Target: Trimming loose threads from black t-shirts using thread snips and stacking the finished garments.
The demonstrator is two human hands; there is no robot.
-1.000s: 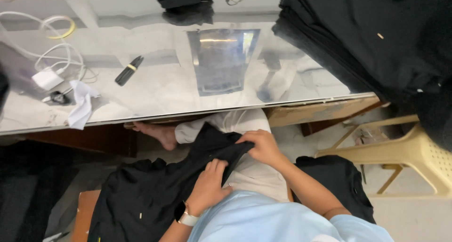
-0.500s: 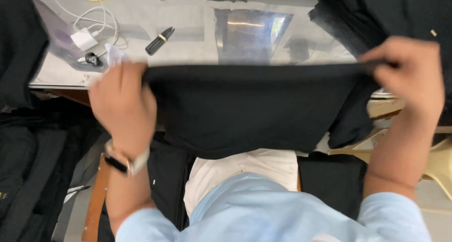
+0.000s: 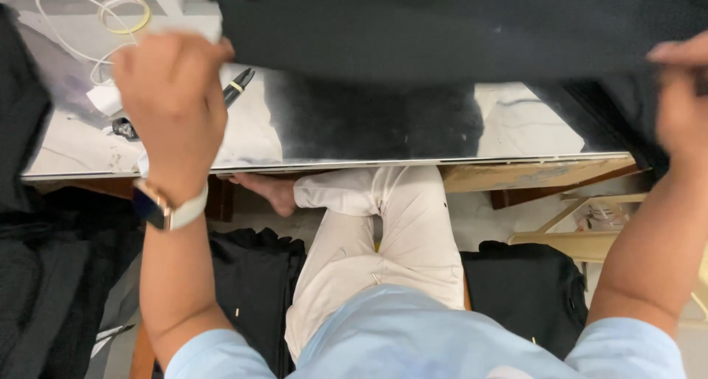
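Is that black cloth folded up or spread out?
Spread out: the black cloth is stretched wide between the left hand and right hand, above the shiny table.

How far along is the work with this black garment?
Done: the black garment is lifted and stretched out above the glossy table. In hand: left hand and right hand each grip one end of it. Left: it is not yet laid flat; dark clothes lie piled by the legs.
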